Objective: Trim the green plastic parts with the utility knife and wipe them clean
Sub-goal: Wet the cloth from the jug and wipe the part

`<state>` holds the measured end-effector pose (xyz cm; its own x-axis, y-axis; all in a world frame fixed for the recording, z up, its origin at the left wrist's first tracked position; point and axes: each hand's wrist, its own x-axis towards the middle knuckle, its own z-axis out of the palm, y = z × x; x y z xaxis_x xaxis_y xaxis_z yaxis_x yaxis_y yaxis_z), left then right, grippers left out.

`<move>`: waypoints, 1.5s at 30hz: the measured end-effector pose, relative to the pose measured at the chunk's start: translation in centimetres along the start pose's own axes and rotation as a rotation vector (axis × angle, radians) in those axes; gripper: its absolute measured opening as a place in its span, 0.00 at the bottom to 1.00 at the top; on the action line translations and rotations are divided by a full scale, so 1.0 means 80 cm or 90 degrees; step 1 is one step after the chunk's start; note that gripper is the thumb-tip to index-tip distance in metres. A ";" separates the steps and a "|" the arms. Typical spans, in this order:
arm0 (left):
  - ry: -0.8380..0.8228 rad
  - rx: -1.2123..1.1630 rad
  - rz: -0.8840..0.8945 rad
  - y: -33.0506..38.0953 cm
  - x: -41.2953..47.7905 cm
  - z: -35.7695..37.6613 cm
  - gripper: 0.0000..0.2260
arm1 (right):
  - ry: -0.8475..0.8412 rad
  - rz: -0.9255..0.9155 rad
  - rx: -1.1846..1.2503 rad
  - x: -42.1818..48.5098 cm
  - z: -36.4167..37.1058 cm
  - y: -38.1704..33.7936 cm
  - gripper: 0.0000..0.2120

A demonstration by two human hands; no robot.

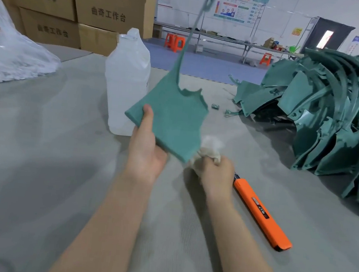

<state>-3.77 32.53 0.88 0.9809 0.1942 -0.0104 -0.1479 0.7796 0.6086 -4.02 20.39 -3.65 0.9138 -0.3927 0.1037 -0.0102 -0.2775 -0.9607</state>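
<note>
My left hand [145, 152] grips a green plastic part [171, 117] by its lower left edge, thumb on top, holding it tilted above the table. A long thin arm of the part rises toward the top of the view. My right hand [216, 172] clutches a crumpled white cloth [210, 148] against the part's lower right corner. The orange utility knife [261, 211] lies on the grey table [39, 166] just right of my right wrist, untouched.
A translucent plastic jug [125, 82] stands just left of the held part. A large pile of green plastic parts [325, 119] fills the right side. A clear plastic bag [13, 54] lies far left, with cardboard boxes [77, 5] behind.
</note>
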 end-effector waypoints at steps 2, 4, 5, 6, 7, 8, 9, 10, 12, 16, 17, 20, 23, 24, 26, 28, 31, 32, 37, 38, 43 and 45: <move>-0.005 0.030 0.055 -0.005 -0.002 0.006 0.13 | -0.041 0.113 0.268 0.002 -0.011 -0.009 0.11; -0.014 0.052 0.068 -0.013 -0.007 0.009 0.14 | -0.179 0.154 0.450 -0.001 -0.015 -0.021 0.10; -0.025 0.060 0.066 -0.016 -0.009 0.011 0.15 | -0.239 0.135 0.417 -0.001 -0.016 -0.024 0.09; -0.038 0.067 0.058 -0.018 -0.010 0.012 0.16 | -0.263 0.100 0.350 0.000 -0.016 -0.024 0.06; -0.054 0.074 0.042 -0.018 -0.011 0.013 0.17 | -0.251 0.078 0.296 0.000 -0.017 -0.025 0.03; -0.073 0.072 0.017 -0.016 -0.012 0.013 0.17 | -0.221 0.079 0.270 0.003 -0.021 -0.026 0.04; -0.100 0.062 -0.019 -0.010 -0.012 0.011 0.17 | -0.196 0.093 0.271 0.006 -0.027 -0.027 0.07; -0.128 0.049 -0.064 -0.002 -0.010 0.008 0.18 | -0.179 0.108 0.292 0.009 -0.035 -0.029 0.08; -0.169 0.060 -0.149 0.017 -0.007 -0.004 0.21 | -0.158 0.127 0.333 0.016 -0.054 -0.032 0.10; -0.178 0.242 -0.261 0.028 -0.009 -0.016 0.19 | -0.153 0.128 0.356 0.021 -0.074 -0.034 0.09; -0.167 0.277 -0.272 0.022 -0.012 -0.015 0.17 | -0.138 0.131 0.357 0.020 -0.073 -0.034 0.09; -0.102 0.294 -0.218 0.002 -0.016 -0.007 0.10 | 0.003 0.143 0.400 0.017 -0.068 -0.037 0.06; -0.036 0.192 -0.108 -0.002 -0.011 -0.002 0.07 | 0.183 0.034 0.376 0.018 -0.076 -0.042 0.12; -0.021 0.157 -0.081 -0.002 -0.010 -0.001 0.06 | 0.212 -0.010 0.370 0.018 -0.076 -0.045 0.13; -0.004 0.121 -0.037 -0.006 -0.010 0.001 0.05 | 0.170 -0.122 0.269 0.008 -0.060 -0.051 0.09; 0.008 0.109 -0.003 -0.012 -0.012 0.005 0.06 | 0.066 -0.247 0.156 -0.015 -0.025 -0.045 0.06; 0.061 0.053 0.042 -0.008 -0.008 0.003 0.06 | 0.035 -0.416 0.049 -0.056 0.018 -0.037 0.12; 0.082 0.030 0.045 -0.004 -0.005 0.000 0.06 | 0.021 -0.448 0.036 -0.064 0.025 -0.036 0.11; 0.023 0.029 0.010 0.000 -0.005 0.000 0.06 | 0.031 -0.501 0.008 -0.046 0.018 -0.033 0.05; -0.004 0.047 -0.011 -0.002 -0.008 0.002 0.07 | 0.062 -0.489 0.010 -0.036 0.010 -0.033 0.05; -0.068 0.159 -0.143 -0.012 -0.019 0.004 0.06 | 0.202 -0.305 0.022 0.024 -0.035 -0.019 0.04; -0.048 0.139 -0.169 -0.010 -0.019 0.006 0.07 | 0.240 -0.175 0.090 0.036 -0.048 -0.011 0.04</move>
<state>-5.07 31.30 0.75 0.9893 -0.0494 -0.1371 0.1361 0.6491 0.7485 -2.91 16.15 -1.55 0.6640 -0.6186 0.4199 0.2901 -0.3045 -0.9073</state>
